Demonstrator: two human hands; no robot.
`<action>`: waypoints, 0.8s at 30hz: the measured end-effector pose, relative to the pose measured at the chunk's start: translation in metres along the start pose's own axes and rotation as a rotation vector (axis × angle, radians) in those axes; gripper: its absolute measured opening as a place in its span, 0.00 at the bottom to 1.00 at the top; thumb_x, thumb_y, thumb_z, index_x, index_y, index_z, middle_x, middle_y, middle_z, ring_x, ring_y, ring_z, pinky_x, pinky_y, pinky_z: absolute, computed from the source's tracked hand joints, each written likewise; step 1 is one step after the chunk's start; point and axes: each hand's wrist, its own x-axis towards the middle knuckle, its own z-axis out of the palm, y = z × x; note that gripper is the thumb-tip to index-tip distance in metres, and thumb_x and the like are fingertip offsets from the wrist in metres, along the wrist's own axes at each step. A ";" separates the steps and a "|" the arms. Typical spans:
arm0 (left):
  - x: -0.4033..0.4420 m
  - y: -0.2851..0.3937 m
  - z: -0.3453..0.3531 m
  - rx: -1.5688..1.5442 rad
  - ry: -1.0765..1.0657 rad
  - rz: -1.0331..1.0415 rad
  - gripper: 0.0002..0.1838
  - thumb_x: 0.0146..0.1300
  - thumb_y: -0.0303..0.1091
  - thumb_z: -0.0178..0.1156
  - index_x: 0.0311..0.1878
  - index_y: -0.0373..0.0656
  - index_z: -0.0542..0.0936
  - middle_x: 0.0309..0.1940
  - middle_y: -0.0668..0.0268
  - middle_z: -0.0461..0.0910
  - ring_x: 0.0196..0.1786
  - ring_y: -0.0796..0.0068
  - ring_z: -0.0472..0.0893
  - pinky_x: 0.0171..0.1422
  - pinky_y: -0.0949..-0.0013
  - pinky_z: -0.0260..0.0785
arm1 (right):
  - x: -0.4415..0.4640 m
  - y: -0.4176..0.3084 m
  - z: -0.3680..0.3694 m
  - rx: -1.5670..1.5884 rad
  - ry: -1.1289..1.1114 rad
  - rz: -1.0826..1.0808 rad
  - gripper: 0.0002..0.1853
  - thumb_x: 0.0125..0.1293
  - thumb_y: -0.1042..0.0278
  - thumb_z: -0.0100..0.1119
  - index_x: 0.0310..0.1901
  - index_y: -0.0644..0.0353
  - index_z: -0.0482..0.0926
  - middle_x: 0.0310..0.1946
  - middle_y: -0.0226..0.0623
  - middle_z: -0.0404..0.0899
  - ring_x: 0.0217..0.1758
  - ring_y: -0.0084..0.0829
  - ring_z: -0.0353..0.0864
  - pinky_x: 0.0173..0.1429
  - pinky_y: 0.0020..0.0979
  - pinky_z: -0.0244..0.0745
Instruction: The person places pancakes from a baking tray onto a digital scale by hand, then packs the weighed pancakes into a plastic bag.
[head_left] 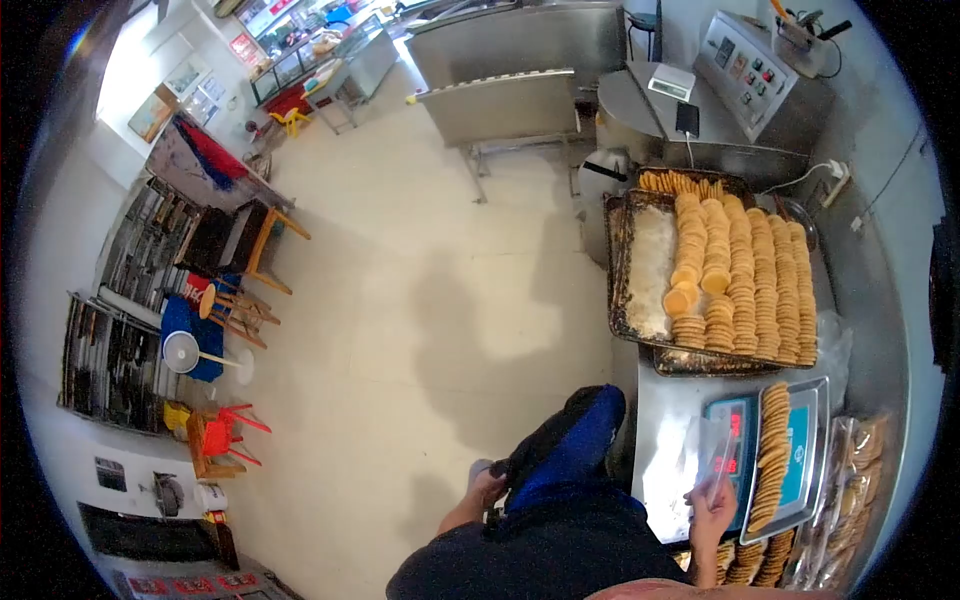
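My right hand (pixel 712 508) pinches a clear plastic bag (pixel 716 455) over the front of a blue digital scale (pixel 742 410) with red digits. On the scale rests a metal tray (pixel 822 425) with a long row of round flat biscuits (pixel 770 455) along its left side. Low beside my dark-clothed leg is my left hand (pixel 488 488), its fingers curled; a small pale shape shows by it, too unclear to name. Past the scale, a large dark baking tray (pixel 640 325) bears several rows of stacked biscuits (pixel 742 290).
Bagged biscuits (pixel 855 490) lie along the right wall. Farther back stand a steel machine with a control panel (pixel 748 75), a small white scale (pixel 671 80) and a phone (pixel 687 120). Stools (pixel 235 310), a red chair (pixel 228 432) and racked trays (pixel 115 370) line the left wall.
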 end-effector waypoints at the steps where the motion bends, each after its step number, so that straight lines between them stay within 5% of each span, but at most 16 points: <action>1: 0.001 -0.007 0.008 0.034 0.085 0.040 0.23 0.63 0.42 0.72 0.59 0.44 0.82 0.48 0.64 0.86 0.44 0.66 0.83 0.50 0.61 0.76 | 0.001 -0.004 0.005 0.002 0.002 -0.001 0.07 0.57 0.89 0.58 0.34 0.66 0.76 0.33 0.33 0.74 0.31 0.25 0.80 0.34 0.29 0.81; 6: -0.015 -0.019 0.018 0.140 0.278 0.148 0.19 0.61 0.50 0.71 0.48 0.48 0.87 0.34 0.64 0.87 0.29 0.68 0.84 0.38 0.60 0.79 | 0.005 -0.007 0.008 -0.017 -0.042 -0.044 0.06 0.58 0.88 0.59 0.33 0.66 0.76 0.33 0.34 0.74 0.32 0.25 0.81 0.33 0.27 0.81; 9: -0.045 0.027 0.028 0.400 0.536 0.025 0.20 0.59 0.55 0.72 0.42 0.49 0.90 0.31 0.62 0.87 0.34 0.67 0.88 0.40 0.61 0.80 | 0.007 -0.005 0.011 -0.012 -0.048 -0.072 0.06 0.57 0.88 0.59 0.31 0.66 0.76 0.32 0.34 0.74 0.31 0.25 0.80 0.33 0.27 0.81; 11: -0.024 0.032 0.012 1.307 0.567 -0.016 0.20 0.55 0.54 0.75 0.43 0.51 0.92 0.34 0.60 0.90 0.37 0.65 0.90 0.40 0.62 0.80 | 0.007 -0.010 0.011 -0.018 -0.042 -0.037 0.06 0.56 0.88 0.59 0.31 0.66 0.76 0.32 0.34 0.74 0.32 0.26 0.79 0.34 0.28 0.80; 12: -0.015 0.033 0.008 1.304 0.564 -0.014 0.20 0.55 0.54 0.75 0.43 0.51 0.92 0.34 0.60 0.90 0.37 0.65 0.90 0.40 0.62 0.80 | 0.007 -0.012 0.010 -0.026 -0.045 0.004 0.06 0.55 0.89 0.59 0.30 0.66 0.77 0.32 0.34 0.74 0.32 0.26 0.79 0.34 0.28 0.80; 15: 0.048 0.008 0.004 1.723 -0.041 -0.257 0.16 0.72 0.44 0.58 0.53 0.49 0.88 0.44 0.56 0.91 0.43 0.58 0.90 0.46 0.57 0.82 | 0.010 -0.012 0.002 -0.178 -0.074 -0.068 0.05 0.54 0.88 0.59 0.29 0.67 0.76 0.32 0.35 0.74 0.32 0.27 0.78 0.36 0.29 0.79; 16: 0.046 -0.030 0.016 1.734 0.174 0.077 0.14 0.68 0.48 0.68 0.41 0.49 0.92 0.34 0.64 0.91 0.37 0.62 0.90 0.40 0.56 0.81 | 0.010 -0.027 0.007 -0.149 -0.057 -0.070 0.05 0.52 0.87 0.60 0.29 0.67 0.77 0.31 0.36 0.74 0.33 0.29 0.78 0.38 0.30 0.77; 19: 0.042 -0.045 0.016 1.254 0.043 -0.039 0.15 0.70 0.49 0.66 0.43 0.48 0.91 0.34 0.64 0.90 0.36 0.62 0.89 0.41 0.56 0.81 | 0.015 -0.031 0.008 -0.258 0.013 -0.199 0.05 0.52 0.87 0.60 0.29 0.67 0.77 0.30 0.36 0.75 0.33 0.30 0.78 0.39 0.31 0.75; 24: 0.033 -0.033 0.023 1.049 -0.160 0.002 0.18 0.72 0.51 0.64 0.46 0.47 0.91 0.33 0.64 0.89 0.36 0.63 0.88 0.43 0.58 0.81 | 0.015 -0.035 0.025 -0.083 0.037 -0.109 0.06 0.54 0.86 0.61 0.29 0.65 0.76 0.30 0.37 0.76 0.34 0.31 0.78 0.40 0.31 0.74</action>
